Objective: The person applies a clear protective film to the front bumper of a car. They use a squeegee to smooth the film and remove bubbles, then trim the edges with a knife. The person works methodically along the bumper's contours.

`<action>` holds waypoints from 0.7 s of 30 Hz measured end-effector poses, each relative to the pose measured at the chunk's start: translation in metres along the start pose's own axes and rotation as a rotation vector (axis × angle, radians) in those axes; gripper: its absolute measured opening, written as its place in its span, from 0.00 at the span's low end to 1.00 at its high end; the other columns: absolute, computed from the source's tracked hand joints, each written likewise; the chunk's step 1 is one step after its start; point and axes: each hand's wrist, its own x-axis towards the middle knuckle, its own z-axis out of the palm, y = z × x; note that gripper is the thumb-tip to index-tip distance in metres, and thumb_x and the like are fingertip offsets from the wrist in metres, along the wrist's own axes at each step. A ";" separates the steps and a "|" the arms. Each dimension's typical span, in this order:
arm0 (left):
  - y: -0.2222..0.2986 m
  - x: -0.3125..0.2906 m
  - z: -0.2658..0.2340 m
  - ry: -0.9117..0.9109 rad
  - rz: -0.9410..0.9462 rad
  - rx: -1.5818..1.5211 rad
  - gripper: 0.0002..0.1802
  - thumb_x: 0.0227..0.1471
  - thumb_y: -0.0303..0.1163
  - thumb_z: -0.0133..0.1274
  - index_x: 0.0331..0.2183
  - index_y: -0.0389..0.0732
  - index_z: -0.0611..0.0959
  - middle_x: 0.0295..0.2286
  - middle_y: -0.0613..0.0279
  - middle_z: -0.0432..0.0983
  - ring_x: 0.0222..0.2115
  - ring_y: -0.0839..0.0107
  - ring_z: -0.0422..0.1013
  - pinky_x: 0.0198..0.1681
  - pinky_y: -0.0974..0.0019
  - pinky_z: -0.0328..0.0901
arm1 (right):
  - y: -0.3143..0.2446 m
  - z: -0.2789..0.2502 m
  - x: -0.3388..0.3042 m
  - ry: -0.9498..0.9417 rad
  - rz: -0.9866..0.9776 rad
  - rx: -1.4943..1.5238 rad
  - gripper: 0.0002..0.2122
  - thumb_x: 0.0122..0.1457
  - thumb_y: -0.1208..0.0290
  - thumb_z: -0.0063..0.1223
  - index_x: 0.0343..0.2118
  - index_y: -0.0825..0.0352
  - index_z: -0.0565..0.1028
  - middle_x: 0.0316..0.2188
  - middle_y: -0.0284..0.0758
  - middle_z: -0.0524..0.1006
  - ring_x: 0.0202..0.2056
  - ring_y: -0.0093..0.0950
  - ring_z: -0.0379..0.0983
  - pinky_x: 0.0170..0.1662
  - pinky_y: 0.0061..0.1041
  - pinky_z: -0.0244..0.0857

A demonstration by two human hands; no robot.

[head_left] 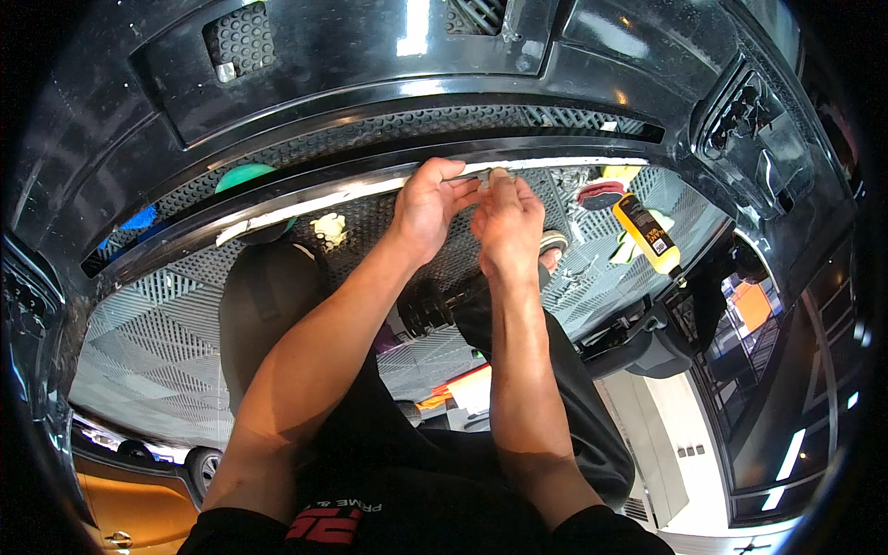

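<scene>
A large black car bumper point(388, 116) curves across in front of me. Along its near edge runs a thin white strip point(319, 201), ragged towards its left end. My left hand point(425, 213) is at the middle of this edge, thumb raised and fingers curled towards the right. Close beside it, my right hand point(509, 222) pinches at the strip with thumb and forefinger. The fingertips of both hands nearly meet. Whatever lies between them is too small to make out.
A yellow bottle point(646, 231) lies on the grey grid floor point(157, 342) at right, near a dark red pad point(601, 194). Crumpled pale scraps point(328, 229) lie below the strip. A green round thing point(245, 176) shows behind the bumper edge. An orange car point(129, 499) stands lower left.
</scene>
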 end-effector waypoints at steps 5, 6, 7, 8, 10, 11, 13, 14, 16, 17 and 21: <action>-0.001 0.007 -0.009 -0.049 -0.005 0.004 0.25 0.65 0.45 0.49 0.52 0.36 0.83 0.49 0.53 0.84 0.48 0.61 0.79 0.59 0.55 0.66 | -0.010 0.003 -0.001 -0.038 0.065 -0.004 0.12 0.74 0.65 0.53 0.33 0.66 0.74 0.20 0.25 0.66 0.16 0.15 0.55 0.18 0.20 0.48; -0.001 0.007 -0.008 -0.047 -0.008 0.009 0.25 0.65 0.45 0.48 0.52 0.36 0.83 0.49 0.54 0.84 0.48 0.61 0.79 0.59 0.55 0.67 | -0.011 0.004 -0.001 -0.031 0.073 0.009 0.12 0.74 0.65 0.53 0.33 0.66 0.74 0.19 0.25 0.66 0.16 0.15 0.54 0.18 0.20 0.47; -0.001 0.006 -0.008 -0.046 -0.012 0.013 0.25 0.65 0.45 0.48 0.52 0.36 0.83 0.49 0.54 0.84 0.48 0.61 0.79 0.59 0.55 0.67 | -0.012 0.006 -0.002 -0.024 0.080 0.023 0.12 0.74 0.66 0.53 0.33 0.66 0.73 0.19 0.25 0.65 0.16 0.14 0.54 0.18 0.20 0.47; 0.001 0.005 -0.005 -0.043 -0.014 0.018 0.26 0.65 0.46 0.48 0.52 0.36 0.83 0.49 0.54 0.84 0.47 0.61 0.79 0.59 0.56 0.67 | -0.012 0.007 -0.002 -0.019 0.089 0.036 0.12 0.74 0.66 0.53 0.33 0.66 0.73 0.19 0.24 0.65 0.16 0.14 0.54 0.18 0.20 0.46; 0.002 0.002 0.001 -0.035 -0.006 0.040 0.26 0.65 0.46 0.47 0.52 0.36 0.83 0.49 0.53 0.84 0.47 0.61 0.79 0.59 0.56 0.67 | -0.011 0.004 -0.001 -0.043 0.087 0.046 0.12 0.74 0.66 0.53 0.33 0.66 0.73 0.18 0.24 0.64 0.15 0.14 0.53 0.18 0.20 0.46; 0.002 0.002 0.001 -0.030 -0.001 0.050 0.26 0.65 0.46 0.47 0.52 0.36 0.83 0.49 0.53 0.84 0.47 0.61 0.79 0.59 0.56 0.67 | -0.011 0.003 -0.001 -0.057 0.087 0.050 0.12 0.74 0.66 0.53 0.33 0.66 0.73 0.18 0.23 0.63 0.15 0.14 0.53 0.18 0.20 0.46; 0.002 0.001 0.001 -0.024 -0.007 0.053 0.26 0.65 0.46 0.47 0.52 0.36 0.82 0.49 0.53 0.84 0.47 0.61 0.79 0.59 0.56 0.66 | -0.013 0.005 -0.003 -0.048 0.098 0.044 0.12 0.74 0.66 0.52 0.33 0.66 0.73 0.18 0.23 0.63 0.15 0.14 0.52 0.18 0.20 0.46; 0.002 0.002 0.000 -0.023 -0.011 0.054 0.26 0.65 0.46 0.47 0.52 0.35 0.82 0.49 0.52 0.84 0.47 0.61 0.79 0.59 0.56 0.66 | -0.014 0.006 -0.003 -0.042 0.102 0.041 0.12 0.75 0.66 0.52 0.33 0.66 0.73 0.17 0.22 0.63 0.15 0.14 0.52 0.18 0.20 0.46; 0.002 0.003 -0.003 -0.039 -0.017 0.056 0.27 0.65 0.47 0.47 0.52 0.35 0.82 0.48 0.52 0.84 0.47 0.61 0.79 0.59 0.56 0.66 | -0.013 0.006 -0.003 -0.053 0.110 0.048 0.12 0.75 0.66 0.52 0.33 0.66 0.73 0.17 0.22 0.63 0.15 0.13 0.52 0.18 0.20 0.45; 0.003 0.002 -0.001 -0.049 -0.020 0.057 0.27 0.65 0.47 0.47 0.52 0.35 0.82 0.48 0.52 0.84 0.47 0.61 0.79 0.59 0.56 0.66 | -0.013 0.005 -0.003 -0.058 0.113 0.053 0.12 0.75 0.66 0.52 0.33 0.66 0.73 0.18 0.23 0.63 0.15 0.13 0.51 0.18 0.20 0.45; 0.003 0.001 0.001 -0.025 -0.039 -0.001 0.18 0.64 0.43 0.52 0.45 0.40 0.84 0.43 0.60 0.84 0.45 0.67 0.77 0.59 0.58 0.65 | -0.013 0.009 -0.007 -0.066 0.078 0.065 0.12 0.75 0.65 0.51 0.33 0.66 0.73 0.18 0.23 0.63 0.15 0.13 0.51 0.19 0.20 0.44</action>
